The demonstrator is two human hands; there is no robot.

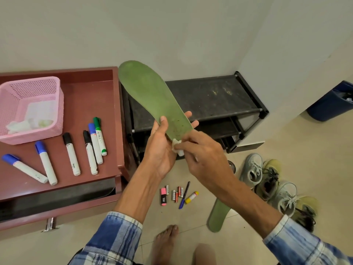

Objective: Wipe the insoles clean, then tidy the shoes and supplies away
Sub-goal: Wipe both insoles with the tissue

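L hand is gripping the heel end of a long flat green foam insole, thumb on the top face, fingers curling round behind. R hand is pinching a small crumpled white wipe wad and pressing it on the heel edge, right beside the L palm.

Insole is being held in the air in front of the black shoe rack, resting on nothing.

Key relation: long axis is running approx 5 o'clock (heel, at both hands) to 11 o'clock (toe, far end, toward the wall). Most of the top face is lying at 11 o'clock from the wad. R hand is nearer for the stroke; L is only clamping. Dark specks are showing nr the heel, so the wiping step looks in progress. Next stroke prob needs to go heel-to-toe along that axis w/ L holding firm.

Second green insole is lying on the floor at 5 o'clock, partly hidden by the R forearm, beside pale lace-up sneakers at 4 o'clock.

Maroon bench at 9 o'clock is carrying a pink mesh basket w/ white wads inside, plus six markers. Blue bin is sitting at 2 o'clock. Tidying looks not yet begun.
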